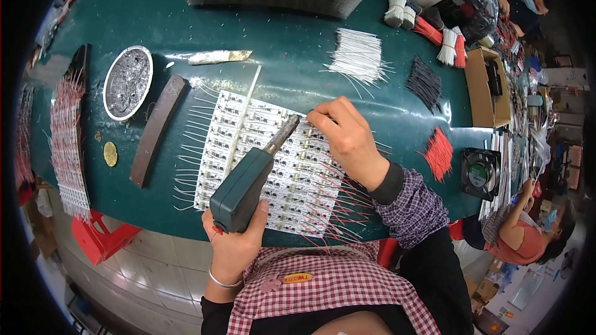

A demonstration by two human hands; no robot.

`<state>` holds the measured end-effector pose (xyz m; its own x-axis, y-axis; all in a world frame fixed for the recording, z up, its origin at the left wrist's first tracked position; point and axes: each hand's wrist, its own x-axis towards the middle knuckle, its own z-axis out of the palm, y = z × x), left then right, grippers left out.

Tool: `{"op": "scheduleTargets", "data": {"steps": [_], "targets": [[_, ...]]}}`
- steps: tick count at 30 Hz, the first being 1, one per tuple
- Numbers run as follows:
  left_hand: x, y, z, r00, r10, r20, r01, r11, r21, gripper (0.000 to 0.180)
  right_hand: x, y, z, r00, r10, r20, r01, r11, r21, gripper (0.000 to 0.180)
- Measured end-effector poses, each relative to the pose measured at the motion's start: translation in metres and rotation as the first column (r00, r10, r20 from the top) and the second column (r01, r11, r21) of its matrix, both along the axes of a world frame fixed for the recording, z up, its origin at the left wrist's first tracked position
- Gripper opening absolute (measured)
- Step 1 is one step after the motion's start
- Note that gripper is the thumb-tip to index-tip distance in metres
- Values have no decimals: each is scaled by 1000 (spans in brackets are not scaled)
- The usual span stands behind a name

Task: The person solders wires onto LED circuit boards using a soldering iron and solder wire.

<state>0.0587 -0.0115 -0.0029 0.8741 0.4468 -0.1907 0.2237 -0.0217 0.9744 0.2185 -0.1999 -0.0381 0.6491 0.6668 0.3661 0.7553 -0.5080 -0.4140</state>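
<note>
My left hand (238,249) is wrapped round the dark green body of a soldering gun (241,187). The gun's metal tip points up and right, reaching the top edge of a white circuit board panel (267,142). Rows of small parts cover the panel. White wires (189,149) stick out from its left side, and red and pale wires (347,201) from its right. Fingertips of my right hand (351,139) are pinched together at the panel's upper right corner, just beside the tip; what they hold is too small to make out. A thin pale strip (244,118) lies across the panel.
Left of the panel are a brown bar (158,130), a bowl of grey scraps (128,84) and wired boards (67,142). White wires (356,56), black wires (424,84) and red wires (438,154) lie in piles to the right, near a small fan (480,174). Another person (521,229) sits far right.
</note>
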Motion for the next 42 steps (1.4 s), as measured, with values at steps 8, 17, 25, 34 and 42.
{"op": "scheduleTargets", "data": {"steps": [8, 17, 25, 34, 42], "targets": [[0, 1, 2, 999, -41, -17, 42, 998, 48, 18, -1, 3, 2, 1000, -11, 5, 11, 1000, 23, 36], [-14, 2, -9, 998, 49, -45, -48, 999, 18, 22, 0, 3, 4, 1000, -5, 13, 6, 1000, -22, 31], [-21, 7, -16, 999, -6, 32, 4, 997, 71, 39, -2, 4, 3, 999, -35, 23, 36, 999, -6, 33], [-34, 11, -20, 1000, 11, -2, -11, 994, 106, 42, -12, 3, 5, 993, -57, 104, 48, 995, 86, 34], [-31, 6, -8, 998, 15, -62, -15, 1000, -3, 42, -15, 2, 1, 1000, -23, 11, 22, 997, 74, 35]]}}
